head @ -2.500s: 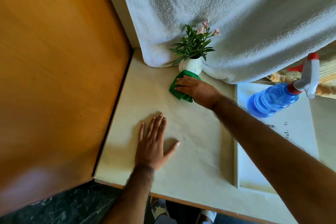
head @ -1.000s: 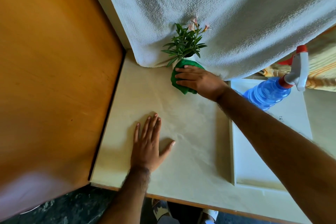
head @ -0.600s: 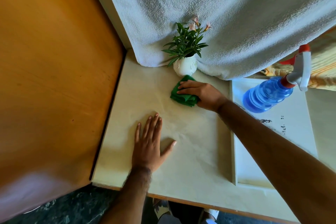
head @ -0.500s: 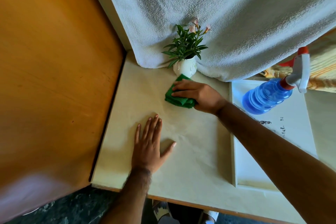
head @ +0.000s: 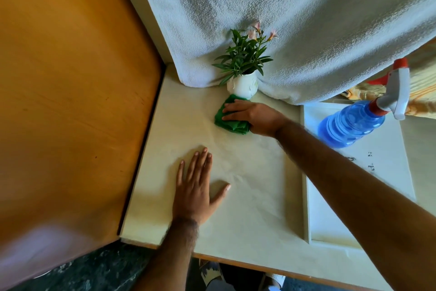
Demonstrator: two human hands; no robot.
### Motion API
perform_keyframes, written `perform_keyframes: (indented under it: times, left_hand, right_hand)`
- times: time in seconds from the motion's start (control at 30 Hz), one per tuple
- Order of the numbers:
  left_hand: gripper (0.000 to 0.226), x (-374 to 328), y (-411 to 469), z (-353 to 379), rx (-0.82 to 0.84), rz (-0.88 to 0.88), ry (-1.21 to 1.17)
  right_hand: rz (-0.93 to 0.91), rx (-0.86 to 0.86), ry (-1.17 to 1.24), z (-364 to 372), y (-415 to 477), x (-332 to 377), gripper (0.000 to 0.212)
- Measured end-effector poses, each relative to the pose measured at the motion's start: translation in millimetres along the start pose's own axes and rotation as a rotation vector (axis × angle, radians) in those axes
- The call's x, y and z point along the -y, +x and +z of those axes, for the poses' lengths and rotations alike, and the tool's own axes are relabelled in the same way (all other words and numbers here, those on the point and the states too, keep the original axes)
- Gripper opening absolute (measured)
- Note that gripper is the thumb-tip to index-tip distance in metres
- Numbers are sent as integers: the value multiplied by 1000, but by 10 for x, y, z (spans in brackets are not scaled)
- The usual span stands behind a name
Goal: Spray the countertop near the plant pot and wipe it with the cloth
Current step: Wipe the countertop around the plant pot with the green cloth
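Observation:
A small white plant pot [head: 243, 85] with green leaves and pink flowers stands at the back of the cream countertop [head: 247, 196]. Directly in front of it lies a crumpled green cloth [head: 230, 124], its far edge touching the pot's base. My right hand [head: 253, 116] presses down flat on the cloth with fingers pointing left. My left hand [head: 195, 187] rests palm down with fingers spread on the countertop, nearer to me and apart from the cloth. A blue spray bottle [head: 351, 123] with a white and red trigger stands at the right.
A grey towel [head: 295, 19] hangs behind the pot and touches the countertop. A wooden panel [head: 70, 102] walls off the left side. A white tray [head: 354, 196] under the bottle borders the wiped area on the right. The counter's front edge runs below my left wrist.
My right hand has slid the cloth back and forth in front of the pot, now pushing it up against the pot's base again. My left hand has stayed flat in place.

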State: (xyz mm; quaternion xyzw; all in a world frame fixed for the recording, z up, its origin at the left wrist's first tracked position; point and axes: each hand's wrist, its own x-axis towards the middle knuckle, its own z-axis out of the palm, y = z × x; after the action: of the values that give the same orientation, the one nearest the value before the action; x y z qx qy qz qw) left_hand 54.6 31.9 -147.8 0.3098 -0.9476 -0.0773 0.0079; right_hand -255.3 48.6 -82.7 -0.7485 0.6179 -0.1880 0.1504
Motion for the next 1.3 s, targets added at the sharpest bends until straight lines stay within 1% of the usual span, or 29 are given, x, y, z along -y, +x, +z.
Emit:
perform_keyframes:
  times: [0.07,0.1,0.13,0.2,0.3,0.37,0.47,0.53,0.8,0.9,0.97,1.03,1.1,1.17,1.23,1.3]
  left_hand:
    - [99,-2,8,9,-3,0,-7]
    - [99,-3,12,16,-4,-3,-5]
    - [99,2,13,20,0,-3,2]
    - [100,18,7,25,4,-5,8]
    - [100,27,13,21,3,-4,10]
    - [100,24,8,22,5,-2,12]
    - [99,19,4,29,0,1,15]
    - [99,18,14,27,-1,0,16]
    - [99,28,15,38,-2,6,21]
    - [100,28,13,37,4,5,25]
    - [100,24,13,30,10,0,23]
    - [99,19,16,23,6,-1,23]
    - [99,14,17,15,2,3,23]
    - [99,11,25,10,6,1,26]
    - [99,8,19,2,16,-2,28]
    - [99,6,14,-7,12,-3,27]
  right_hand:
    - [95,-8,84,51,-20,22,56]
    - [106,-10,97,51,-9,43,57]
    - [87,-16,92,43,7,73,57]
    - [-22,-59,23,8,40,125,53]
    - [-173,-213,-122,-137,90,133,30]
    - [-203,-261,-192,-257,126,83,25]
    - [-204,-188,-269,-315,96,-12,31]
    - [-182,-159,-255,-284,64,-46,36]
    - [-112,-195,-119,-103,10,-43,35]
    - [-69,-181,-76,-12,-26,-22,36]
    - [-16,-142,-33,65,-55,3,40]
    - [72,-102,48,139,-75,44,42]
    - [180,-108,151,172,-69,91,44]
    - [289,-108,230,153,-25,134,57]
    - [365,-57,252,99,34,194,71]
    - [387,-16,239,18,84,271,75]
